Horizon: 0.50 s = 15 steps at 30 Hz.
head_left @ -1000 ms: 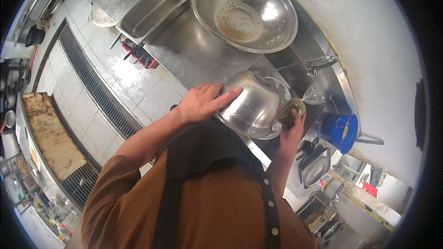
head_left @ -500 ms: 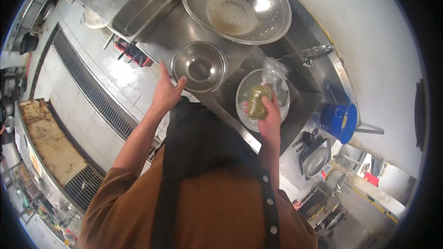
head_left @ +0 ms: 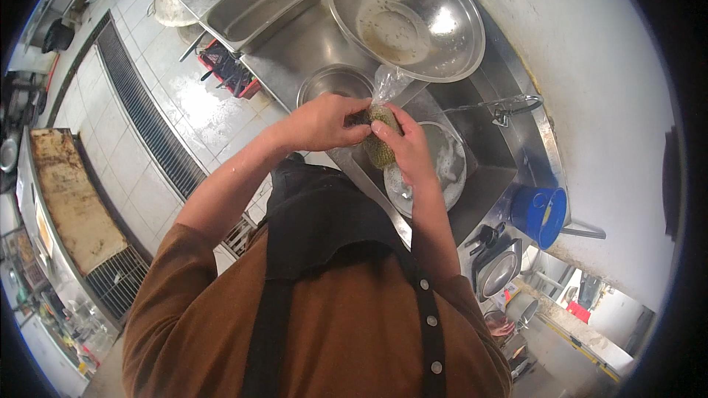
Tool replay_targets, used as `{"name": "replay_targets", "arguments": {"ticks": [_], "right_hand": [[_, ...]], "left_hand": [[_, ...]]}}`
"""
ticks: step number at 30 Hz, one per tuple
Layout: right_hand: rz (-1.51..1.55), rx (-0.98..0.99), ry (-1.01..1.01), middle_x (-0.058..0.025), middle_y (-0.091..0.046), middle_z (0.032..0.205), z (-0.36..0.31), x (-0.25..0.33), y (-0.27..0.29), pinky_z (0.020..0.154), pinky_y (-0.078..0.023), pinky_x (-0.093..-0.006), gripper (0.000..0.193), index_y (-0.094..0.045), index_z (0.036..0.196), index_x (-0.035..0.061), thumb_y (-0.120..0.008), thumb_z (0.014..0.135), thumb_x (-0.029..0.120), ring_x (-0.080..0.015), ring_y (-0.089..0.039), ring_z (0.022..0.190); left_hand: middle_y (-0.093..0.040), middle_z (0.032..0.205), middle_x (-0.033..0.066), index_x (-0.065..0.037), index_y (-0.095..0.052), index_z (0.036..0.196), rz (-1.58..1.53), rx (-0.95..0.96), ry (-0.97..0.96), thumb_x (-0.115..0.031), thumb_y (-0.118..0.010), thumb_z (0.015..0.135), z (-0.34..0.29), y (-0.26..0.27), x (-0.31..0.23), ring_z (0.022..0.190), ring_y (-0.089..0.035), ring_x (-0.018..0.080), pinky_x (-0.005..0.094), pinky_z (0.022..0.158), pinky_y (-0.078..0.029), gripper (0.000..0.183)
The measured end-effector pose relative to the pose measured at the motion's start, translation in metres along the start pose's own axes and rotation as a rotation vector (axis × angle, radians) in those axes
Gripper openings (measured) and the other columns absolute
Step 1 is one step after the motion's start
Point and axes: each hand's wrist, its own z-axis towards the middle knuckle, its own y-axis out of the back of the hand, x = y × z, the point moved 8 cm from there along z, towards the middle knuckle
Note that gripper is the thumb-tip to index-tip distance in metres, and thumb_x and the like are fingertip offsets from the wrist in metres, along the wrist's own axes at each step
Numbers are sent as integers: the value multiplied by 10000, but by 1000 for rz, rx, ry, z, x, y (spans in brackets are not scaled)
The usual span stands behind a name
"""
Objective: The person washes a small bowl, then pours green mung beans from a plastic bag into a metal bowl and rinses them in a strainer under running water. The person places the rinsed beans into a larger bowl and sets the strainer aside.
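A clear plastic bag of small green beans or grains is between my two hands, over the near side of the sink. My right hand is closed round the bag's right side, thumb across its front. My left hand has its thumb and fingers pinched at the bag's upper left side. The bag's twisted clear top sticks up past my fingers. Behind my left hand, a small steel bowl is partly hidden. Under my right hand, a round pale basin holds cloudy, foamy water in the sink.
A large steel bowl stands at the back, beside a rectangular steel pan. The tap juts from the right wall. A blue bucket stands right of the sink. A red crate is on the floor at left.
My left hand has moved right, from beside the small bowl to the bag. My right hand has brought the bag up and left from over the basin. The view has shifted slightly.
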Motion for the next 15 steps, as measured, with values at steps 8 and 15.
{"name": "replay_targets", "arguments": {"ticks": [8, 15], "right_hand": [[-370, -96, 141, -28, -721, 1160, 29, 32, -3, 929, -516, -279, 404, -677, 1336, 8, -764, 979, 175, -98, -651, 1035], [-416, -132, 170, -40, -727, 1166, 42, 46, 1, 941, -518, -287, 406, -680, 1328, -6, -769, 965, 154, -109, -654, 1048]], "left_hand": [[-702, 886, 282, 36, -703, 990, 166, -72, 8, -264, -672, 928, 26, 13, 12, 859, -689, 482, 523, 754, -532, 308], [-712, 895, 270, 25, -708, 976, 233, -111, 18, -241, -661, 927, 40, 18, 23, 852, -693, 477, 527, 766, -547, 274]]}}
